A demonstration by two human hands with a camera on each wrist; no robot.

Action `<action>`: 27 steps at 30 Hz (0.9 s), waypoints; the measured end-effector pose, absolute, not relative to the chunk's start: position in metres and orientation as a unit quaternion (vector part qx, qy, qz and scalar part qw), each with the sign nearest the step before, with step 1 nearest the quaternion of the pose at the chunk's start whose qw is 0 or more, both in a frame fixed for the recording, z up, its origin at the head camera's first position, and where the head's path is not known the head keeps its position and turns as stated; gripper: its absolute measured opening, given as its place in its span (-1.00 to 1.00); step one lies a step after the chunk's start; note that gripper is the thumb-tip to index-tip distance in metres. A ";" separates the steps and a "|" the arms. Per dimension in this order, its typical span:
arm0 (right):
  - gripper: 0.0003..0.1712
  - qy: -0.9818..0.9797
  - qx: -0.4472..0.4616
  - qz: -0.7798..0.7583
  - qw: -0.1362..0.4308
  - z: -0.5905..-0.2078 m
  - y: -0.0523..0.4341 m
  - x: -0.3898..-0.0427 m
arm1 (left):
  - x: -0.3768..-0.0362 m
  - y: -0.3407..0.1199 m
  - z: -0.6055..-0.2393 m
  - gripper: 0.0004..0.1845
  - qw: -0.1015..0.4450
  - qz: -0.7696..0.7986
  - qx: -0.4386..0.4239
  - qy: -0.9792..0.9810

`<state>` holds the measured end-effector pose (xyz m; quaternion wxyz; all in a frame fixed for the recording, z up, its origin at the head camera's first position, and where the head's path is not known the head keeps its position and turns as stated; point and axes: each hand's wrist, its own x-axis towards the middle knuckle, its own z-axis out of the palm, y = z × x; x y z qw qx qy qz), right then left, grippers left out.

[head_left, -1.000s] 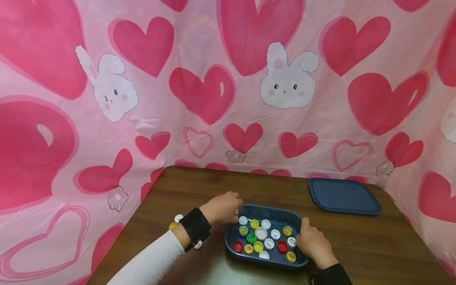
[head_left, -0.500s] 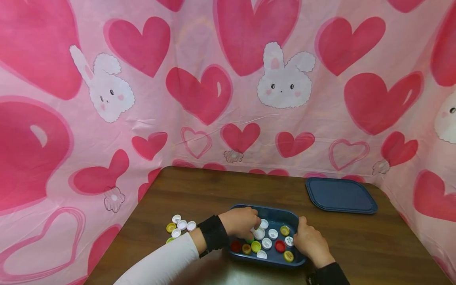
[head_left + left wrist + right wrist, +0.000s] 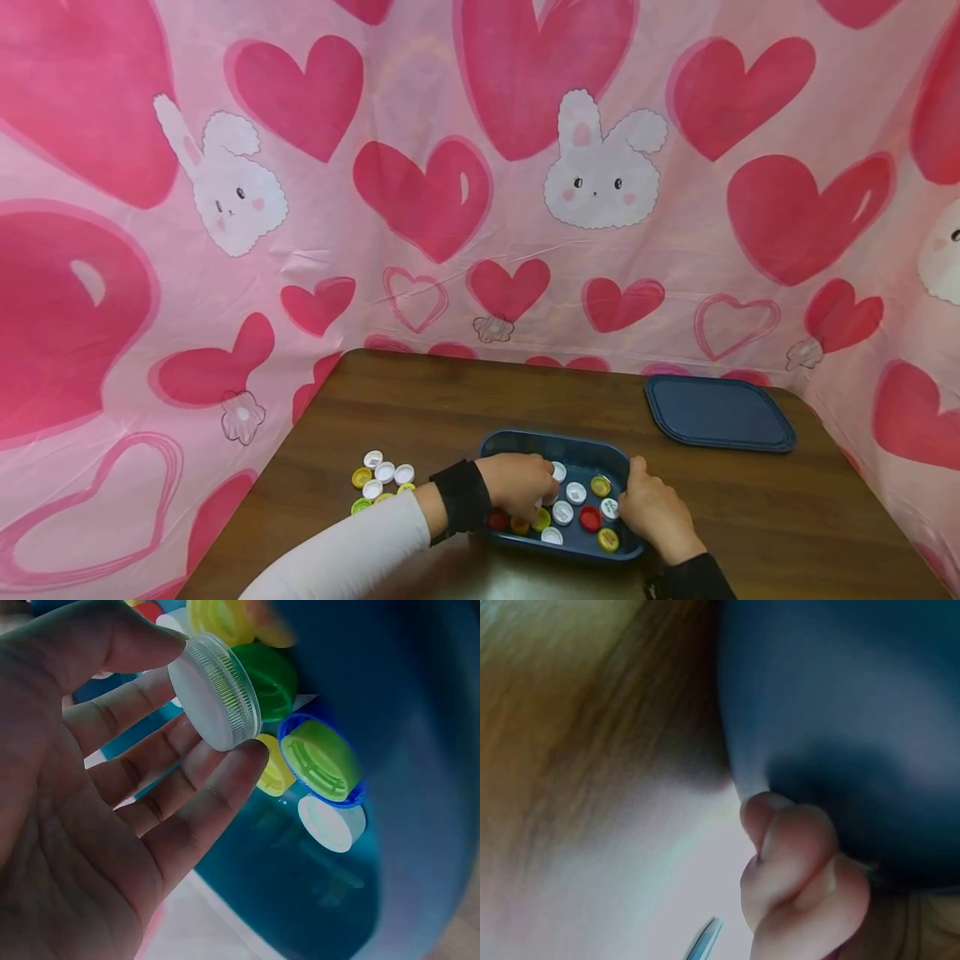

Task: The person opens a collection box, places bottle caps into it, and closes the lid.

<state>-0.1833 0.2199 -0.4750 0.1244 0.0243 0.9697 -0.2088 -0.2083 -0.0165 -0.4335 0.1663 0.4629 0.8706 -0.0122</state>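
Blue tray (image 3: 525, 440) of mixed bottle caps, right hand (image 3: 656, 510) gripping its rim, left hand (image 3: 519, 485) fingers (image 3: 225, 776) pinching white cap (image 3: 214, 691).

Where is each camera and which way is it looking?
Head: sits on the person's head, looks forward and down at the table, the blue tray of caps, and the lid; both hands and sleeves show.
Left wrist: looks along the left hand, which pinches a white cap over the tray.
Right wrist: looks very close at the tray's outer wall; the right hand fingers curl on it.
Head and left wrist views share the tray and caps.
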 end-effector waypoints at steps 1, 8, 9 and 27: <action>-0.52 0.969 0.026 -0.209 0.126 -0.475 0.220 -0.183 | -0.209 -0.016 -0.435 -0.82 0.167 -0.014 0.463 0.871; -0.52 0.968 0.028 -0.212 0.128 -0.475 0.219 -0.183 | -0.209 -0.015 -0.442 -0.86 0.154 -0.033 0.466 0.871; -0.52 0.968 0.028 -0.212 0.128 -0.475 0.219 -0.183 | -0.208 -0.015 -0.442 -0.86 0.155 -0.032 0.464 0.872; -0.51 0.969 0.022 -0.212 0.124 -0.474 0.221 -0.183 | -0.222 -0.063 -0.400 -0.62 0.103 0.049 0.394 0.912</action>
